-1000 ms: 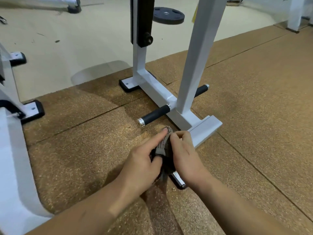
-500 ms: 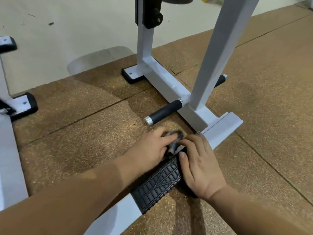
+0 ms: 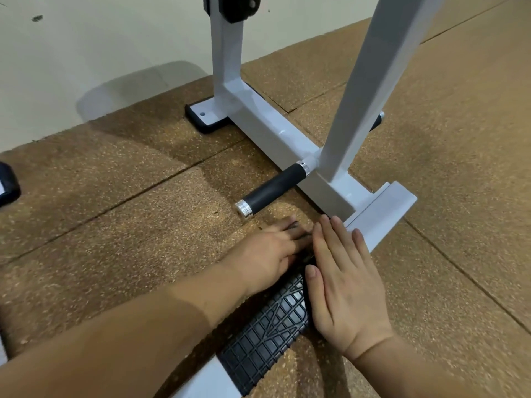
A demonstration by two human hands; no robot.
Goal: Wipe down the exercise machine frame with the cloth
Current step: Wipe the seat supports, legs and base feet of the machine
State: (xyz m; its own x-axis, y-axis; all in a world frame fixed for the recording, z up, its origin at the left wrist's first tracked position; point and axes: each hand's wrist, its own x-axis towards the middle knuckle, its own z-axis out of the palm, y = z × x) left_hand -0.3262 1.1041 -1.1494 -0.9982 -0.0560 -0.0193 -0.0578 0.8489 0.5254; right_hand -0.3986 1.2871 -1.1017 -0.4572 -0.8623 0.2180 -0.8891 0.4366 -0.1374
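The white machine frame has a slanted upright (image 3: 359, 96) and a base beam (image 3: 267, 124) that ends in a low crossbar (image 3: 382, 214) on the floor. A black ribbed tread pad (image 3: 267, 337) covers the crossbar's near part. My left hand (image 3: 270, 248) lies with its fingers stretched over the grey cloth (image 3: 307, 257), pressing it against the crossbar's left side. Only a dark sliver of cloth shows between my hands. Fingers straight, my right hand (image 3: 339, 282) rests flat on top of the crossbar beside it.
A black foam-covered peg (image 3: 273, 188) with a chrome end sticks out of the base beam just beyond my left hand. The frame's black foot (image 3: 201, 119) sits on the brown speckled mat. Another machine's black foot (image 3: 7, 182) is at the left edge.
Both hands have come down from holding the cloth up between them to lying on the crossbar. The right hand has flattened, and the cloth is now mostly hidden. The view has moved closer.
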